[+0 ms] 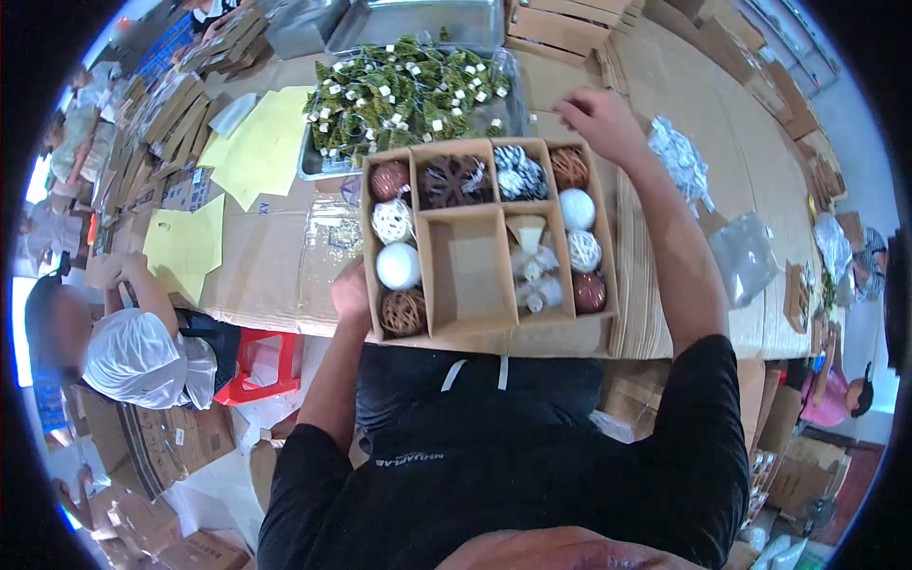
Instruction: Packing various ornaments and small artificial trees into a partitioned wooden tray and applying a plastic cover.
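Note:
A divided cardboard box [463, 318] sits at the table's near edge, tilted slightly. My left hand [351, 291] grips its left side, fingers partly hidden. In its side columns lie balls: white [398, 266], glittery dark red [390, 180] and brown woven [403, 312]. Dark brown snowflake-like ornaments [454, 180] and white-tipped pine cones [519, 174] fill two upper compartments. Pale ornaments [537, 271] lie in a lower one; bare cardboard shows in the large middle one. My right hand [600, 122] hovers beyond the box's far right corner, fingers curled together; anything between them is too small to make out.
Beyond the box, a metal tray [513, 90] holds green sprigs with small white cubes. Yellow paper sheets [261, 147] lie left, crumpled silvery wrapping [680, 160] and a clear plastic bag [746, 258] right. A person [142, 351] sits at the left beside a red stool [261, 366].

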